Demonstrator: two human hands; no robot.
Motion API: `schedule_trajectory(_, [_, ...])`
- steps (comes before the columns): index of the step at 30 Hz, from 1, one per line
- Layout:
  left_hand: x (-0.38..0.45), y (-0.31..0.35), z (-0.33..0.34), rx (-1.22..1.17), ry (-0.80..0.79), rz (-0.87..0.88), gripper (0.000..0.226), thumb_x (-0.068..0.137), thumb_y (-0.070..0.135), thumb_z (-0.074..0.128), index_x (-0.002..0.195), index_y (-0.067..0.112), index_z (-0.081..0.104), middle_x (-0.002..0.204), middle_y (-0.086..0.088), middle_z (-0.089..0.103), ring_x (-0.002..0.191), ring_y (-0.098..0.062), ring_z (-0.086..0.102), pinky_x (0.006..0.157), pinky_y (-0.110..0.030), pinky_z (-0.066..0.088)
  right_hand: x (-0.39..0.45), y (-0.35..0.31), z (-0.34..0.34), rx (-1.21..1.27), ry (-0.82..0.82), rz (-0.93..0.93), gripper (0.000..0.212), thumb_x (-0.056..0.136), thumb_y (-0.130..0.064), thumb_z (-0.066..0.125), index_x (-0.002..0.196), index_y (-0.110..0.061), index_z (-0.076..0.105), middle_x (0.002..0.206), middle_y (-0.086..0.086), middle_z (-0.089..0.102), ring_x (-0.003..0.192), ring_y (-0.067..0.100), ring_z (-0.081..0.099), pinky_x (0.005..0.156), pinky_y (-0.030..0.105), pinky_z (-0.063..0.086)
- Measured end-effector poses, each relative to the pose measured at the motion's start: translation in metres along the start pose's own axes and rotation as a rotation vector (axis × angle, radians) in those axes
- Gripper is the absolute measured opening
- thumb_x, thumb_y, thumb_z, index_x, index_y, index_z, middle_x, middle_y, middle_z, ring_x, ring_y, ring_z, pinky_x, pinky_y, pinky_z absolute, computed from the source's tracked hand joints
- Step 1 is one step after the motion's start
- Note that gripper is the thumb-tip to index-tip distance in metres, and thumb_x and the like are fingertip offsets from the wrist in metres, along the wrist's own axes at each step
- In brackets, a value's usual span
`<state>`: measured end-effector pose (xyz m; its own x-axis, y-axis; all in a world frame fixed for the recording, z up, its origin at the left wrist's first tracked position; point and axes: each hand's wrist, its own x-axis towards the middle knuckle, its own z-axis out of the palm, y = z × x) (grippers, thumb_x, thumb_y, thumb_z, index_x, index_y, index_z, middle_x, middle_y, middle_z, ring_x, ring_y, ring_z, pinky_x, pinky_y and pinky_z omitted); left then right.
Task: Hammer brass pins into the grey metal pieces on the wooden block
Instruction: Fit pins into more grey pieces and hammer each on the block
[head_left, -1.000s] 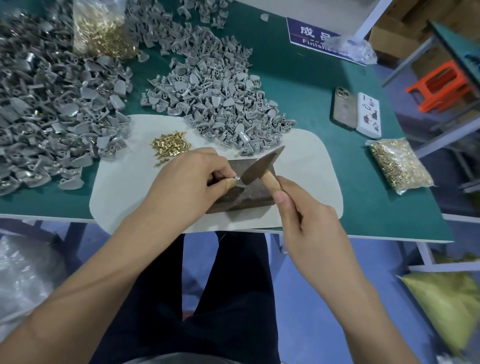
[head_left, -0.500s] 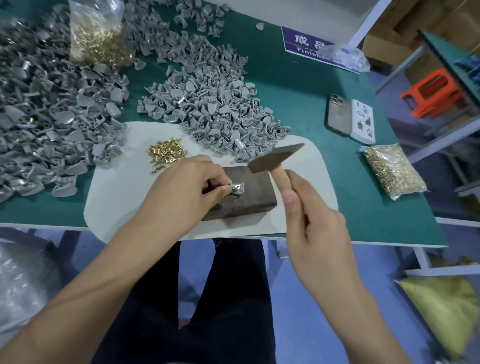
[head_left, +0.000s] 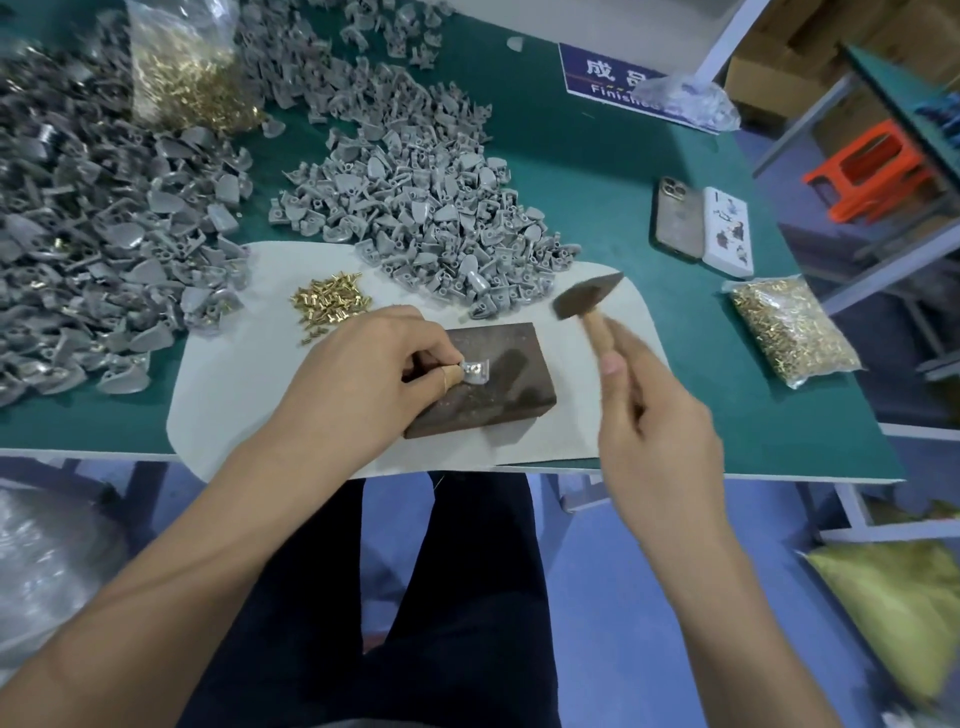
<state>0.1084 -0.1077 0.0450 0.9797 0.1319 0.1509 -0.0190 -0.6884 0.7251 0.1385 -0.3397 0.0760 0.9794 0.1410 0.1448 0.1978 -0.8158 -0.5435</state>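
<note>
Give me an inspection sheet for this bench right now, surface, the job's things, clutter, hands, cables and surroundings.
Surface: green bench top with a pale mat at the near edge.
Job's things: wooden block on the mat, one grey piece on it; loose brass pins; heaps of grey pieces.
Clutter: two phones; bagged pins.
Hands: left hand pinches the piece; right hand holds the hammer raised, blurred.
Cables: nothing seen.
Surroundings: orange stool, blue floor.

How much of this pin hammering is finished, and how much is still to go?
Done: I cannot tell which grey pieces already have pins. In hand: the left hand pinches one metal piece on the wooden block; the right hand holds the hammer raised. Left: loose brass pins.
</note>
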Motion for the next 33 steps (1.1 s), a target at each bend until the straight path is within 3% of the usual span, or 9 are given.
schedule_trajectory(2, [-0.001, -0.001, 0.001, 0.020, 0.012, -0.009, 0.005, 0.084, 0.032, 0.076, 0.083, 0.035, 0.073, 0.076, 0.017, 0.058, 0.074, -0.002, 0.053, 0.066, -0.031, 0.046, 0.010, 0.014, 0.008, -0.120, 0.074, 0.078, 0.038, 0.108, -0.042, 0.037, 0.145, -0.047, 0.046, 0.121, -0.014, 0.070, 0.107, 0.021, 0.062, 0.074, 0.033, 0.035])
schedule_trajectory(5, [-0.003, 0.000, 0.002, 0.053, 0.028, -0.031, 0.004, 0.084, 0.037, 0.075, 0.083, 0.038, 0.071, 0.075, 0.020, 0.055, 0.077, 0.000, 0.053, 0.060, -0.024, 0.038, 0.014, 0.032, 0.021, -0.245, 0.011, 0.116, 0.043, 0.106, -0.025, 0.044, 0.145, -0.042, 0.051, 0.108, 0.002, 0.065, 0.098, 0.037, 0.060, 0.069, 0.038, 0.036])
schedule_trajectory(7, [-0.004, 0.002, 0.001, 0.065, 0.030, -0.043, 0.004, 0.085, 0.039, 0.073, 0.083, 0.039, 0.070, 0.077, 0.020, 0.056, 0.079, -0.001, 0.052, 0.060, -0.023, 0.037, 0.009, 0.031, 0.027, -0.310, 0.005, 0.103, 0.049, 0.103, -0.018, 0.049, 0.146, -0.041, 0.052, 0.108, 0.001, 0.062, 0.098, 0.035, 0.055, 0.072, 0.041, 0.041])
schedule_trajectory(9, [-0.005, 0.006, 0.000, 0.087, 0.031, -0.043, 0.005, 0.086, 0.038, 0.072, 0.083, 0.039, 0.068, 0.081, 0.018, 0.057, 0.080, -0.003, 0.051, 0.061, -0.025, 0.039, 0.007, 0.025, 0.034, -0.380, 0.045, 0.045, 0.045, 0.100, -0.020, 0.057, 0.141, -0.036, 0.060, 0.118, 0.001, 0.064, 0.109, 0.033, 0.052, 0.089, 0.045, 0.040])
schedule_trajectory(11, [-0.009, 0.010, -0.001, 0.131, 0.035, -0.019, 0.006, 0.087, 0.036, 0.071, 0.084, 0.038, 0.066, 0.084, 0.017, 0.057, 0.085, -0.003, 0.050, 0.064, -0.028, 0.040, 0.007, 0.017, 0.037, -0.249, 0.113, -0.034, 0.032, 0.098, -0.022, 0.062, 0.129, -0.029, 0.071, 0.124, 0.002, 0.065, 0.116, 0.034, 0.053, 0.098, 0.048, 0.038])
schedule_trajectory(15, [-0.025, 0.013, -0.006, 0.082, 0.081, -0.006, 0.008, 0.080, 0.035, 0.067, 0.084, 0.036, 0.060, 0.086, 0.016, 0.054, 0.087, -0.002, 0.050, 0.067, -0.026, 0.043, 0.011, -0.019, 0.047, 0.015, 0.117, -0.251, 0.023, 0.097, -0.024, 0.058, 0.111, -0.023, 0.076, 0.106, -0.005, 0.071, 0.105, 0.027, 0.061, 0.094, 0.049, 0.046])
schedule_trajectory(21, [-0.036, -0.041, -0.058, 0.096, 0.290, -0.146, 0.009, 0.084, 0.030, 0.066, 0.086, 0.033, 0.058, 0.087, 0.014, 0.053, 0.090, -0.009, 0.049, 0.075, -0.038, 0.047, 0.024, -0.073, 0.086, 0.065, -0.031, -0.360, 0.011, 0.092, -0.012, 0.070, 0.096, -0.017, 0.079, 0.097, -0.002, 0.070, 0.097, 0.029, 0.059, 0.087, 0.049, 0.047])
schedule_trajectory(28, [-0.054, -0.110, -0.116, 0.163, 0.389, -0.351, 0.009, 0.089, 0.036, 0.063, 0.088, 0.028, 0.062, 0.086, 0.011, 0.053, 0.081, -0.024, 0.055, 0.070, -0.041, 0.049, 0.036, -0.130, 0.128, -0.072, -0.329, -0.422, 0.008, 0.091, -0.028, 0.073, 0.097, -0.026, 0.078, 0.096, -0.005, 0.072, 0.101, 0.026, 0.059, 0.094, 0.045, 0.043])
schedule_trajectory(33, [-0.051, -0.115, -0.115, 0.055, 0.387, -0.380, 0.006, 0.091, 0.033, 0.067, 0.089, 0.030, 0.062, 0.092, 0.016, 0.050, 0.089, -0.023, 0.057, 0.068, -0.048, 0.056, 0.038, -0.138, 0.137, -0.185, -0.331, -0.487, 0.008, 0.094, -0.034, 0.069, 0.098, -0.033, 0.076, 0.098, -0.013, 0.071, 0.096, 0.019, 0.056, 0.086, 0.039, 0.039])
